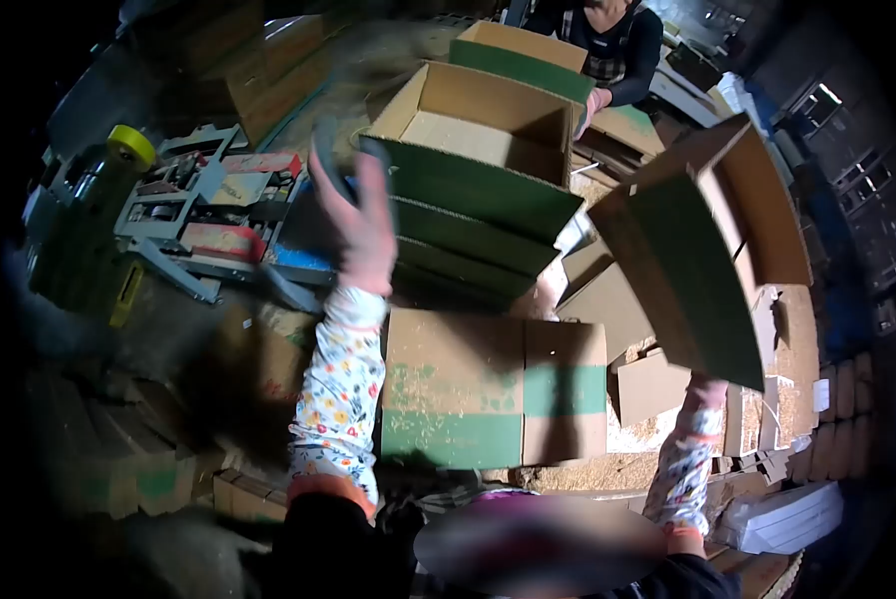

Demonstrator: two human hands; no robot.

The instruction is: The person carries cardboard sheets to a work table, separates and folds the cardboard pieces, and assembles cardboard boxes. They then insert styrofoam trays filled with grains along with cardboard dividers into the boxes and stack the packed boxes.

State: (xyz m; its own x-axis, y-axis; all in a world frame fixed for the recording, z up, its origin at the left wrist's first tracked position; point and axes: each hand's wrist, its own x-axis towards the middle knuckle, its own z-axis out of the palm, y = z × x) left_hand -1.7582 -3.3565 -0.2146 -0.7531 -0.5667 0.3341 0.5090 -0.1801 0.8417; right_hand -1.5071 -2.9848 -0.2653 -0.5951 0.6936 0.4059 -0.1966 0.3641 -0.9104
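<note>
My left hand [360, 225], in a pink glove with grey fingertips, is raised with its fingers apart and holds nothing. It is beside the left end of a stack of open cardboard boxes [468, 185] with green sides, and its fingertips are blurred. On the right, my right hand [707, 389] is at the lower edge of a tilted cardboard box [682, 270], brown and green, and holds it up. That box hides most of my right fingers. Between my forearms lies a flat-topped cardboard box [458, 364] with a green band and scattered crumbs of sawdust.
Across from me a person [612, 50] has a gloved hand [593, 108] at another open box [518, 45]. To the left stands a metal machine [228, 205] with red parts and a yellow tape roll [131, 148]. Loose cardboard pieces [607, 309] and a white bundle [782, 519] lie right.
</note>
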